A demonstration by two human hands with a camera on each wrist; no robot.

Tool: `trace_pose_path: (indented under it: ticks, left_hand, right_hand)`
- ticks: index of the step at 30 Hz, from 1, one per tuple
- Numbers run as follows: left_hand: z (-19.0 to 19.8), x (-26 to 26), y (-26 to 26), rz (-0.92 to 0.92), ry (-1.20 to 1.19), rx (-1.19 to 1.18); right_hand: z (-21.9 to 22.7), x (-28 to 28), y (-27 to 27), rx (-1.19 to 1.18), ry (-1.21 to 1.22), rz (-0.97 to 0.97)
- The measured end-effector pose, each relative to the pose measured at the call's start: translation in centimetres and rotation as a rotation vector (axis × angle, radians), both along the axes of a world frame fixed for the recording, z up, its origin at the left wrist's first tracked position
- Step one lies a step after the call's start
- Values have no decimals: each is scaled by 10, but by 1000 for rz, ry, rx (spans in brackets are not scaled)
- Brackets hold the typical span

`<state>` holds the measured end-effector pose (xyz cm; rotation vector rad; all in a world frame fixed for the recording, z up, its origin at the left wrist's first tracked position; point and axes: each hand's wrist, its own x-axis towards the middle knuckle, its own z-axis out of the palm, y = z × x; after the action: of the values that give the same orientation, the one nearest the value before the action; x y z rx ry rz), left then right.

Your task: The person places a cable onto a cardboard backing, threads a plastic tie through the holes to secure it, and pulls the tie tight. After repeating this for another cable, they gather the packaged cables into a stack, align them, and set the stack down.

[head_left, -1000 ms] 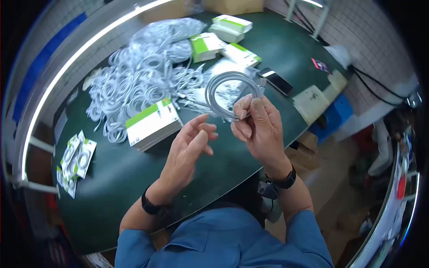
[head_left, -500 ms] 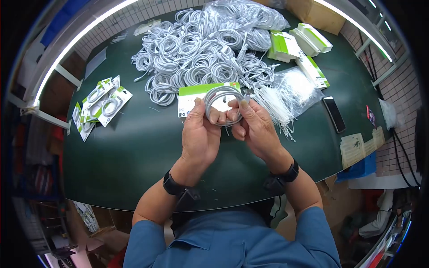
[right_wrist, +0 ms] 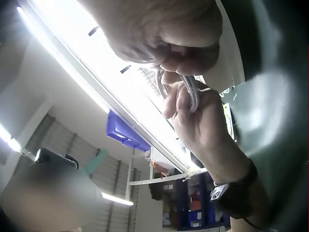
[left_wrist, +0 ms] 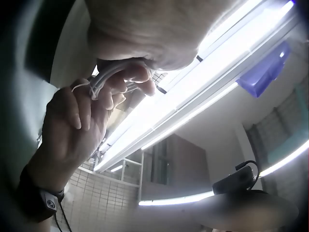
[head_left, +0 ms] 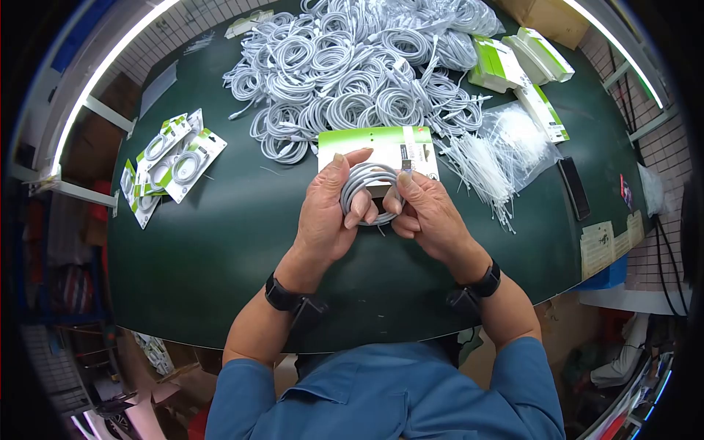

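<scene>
Coiled cable: We see the grey coil (head_left: 372, 171) held up between both hands, above the bench (head_left: 220, 271), on the near-edge side of the upright-lettered white-and-green box (head_left: 385, 149), whose front it partly covers.
Left hand: Our left hand (head_left: 328, 209) grips the coil's left side, thumb outside and some fingertips showing within the ring; its index finger stretches out near the top.
Right hand: Our right hand (head_left: 433, 216) pinches the coil's right side between thumb and curled fingers, with a metal plug (head_left: 406, 166) just above the thumb.
Just changed: A second ago only the right hand had the coil and the left was empty beside it; now both hold it, and the left index finger has come out straight.
Meaning for the work: We judge the coil is steadied from two sides and being handled as one bundle.
Loose end: A thin pale end hangs below the coil; we cannot tell whether it is a tie.
Far edge: A heap of coiled cables (head_left: 352, 81) spreads there.
Right side: White ties (head_left: 480, 172) lie near a phone (head_left: 574, 188).
Left edge: Carded cable packs (head_left: 196, 163) overlap nearby.
</scene>
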<state>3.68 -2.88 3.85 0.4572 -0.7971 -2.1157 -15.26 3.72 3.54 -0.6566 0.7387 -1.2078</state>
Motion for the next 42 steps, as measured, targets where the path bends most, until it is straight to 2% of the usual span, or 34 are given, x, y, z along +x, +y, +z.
trace_pose_path:
  ticks: [4,10,12,13,15,19,21,24,27,33,38,41,42]
  left_hand:
    - [17,1,1,35,-251,-63]
    - [0,5,11,83,-262,-326]
    - [0,5,14,107,-333,-371]
    - [2,5,14,120,-369,-393]
    - [6,6,10,89,-334,-286]
    - [-7,6,3,-19,-158,-2]
    - [-8,6,1,-56,-187,18]
    - [-7,4,2,-58,-227,44]
    - [-2,3,1,-37,-285,26]
    - [16,14,8,-11,-494,-175]
    - [5,33,19,24,-827,-485]
    - [7,35,25,-11,-934,-618]
    - [8,35,24,-55,-856,-532]
  right_hand:
    - [-4,-3,5,39,-79,22]
    - [0,-4,11,54,-140,32]
    - [-2,-6,13,43,-120,47]
    - [0,-3,14,35,-90,24]
    - [6,7,17,20,-31,-22]
    - [-1,11,18,-138,381,-155]
    - [-5,11,20,-199,578,-192]
    - [-12,0,15,23,106,-49]
    - [-10,-2,15,113,-86,11]
    - [-9,0,16,72,39,97]
    - [-13,2,17,15,129,269]
    - [-12,1,19,15,230,319]
    - [-12,-1,20,-18,298,337]
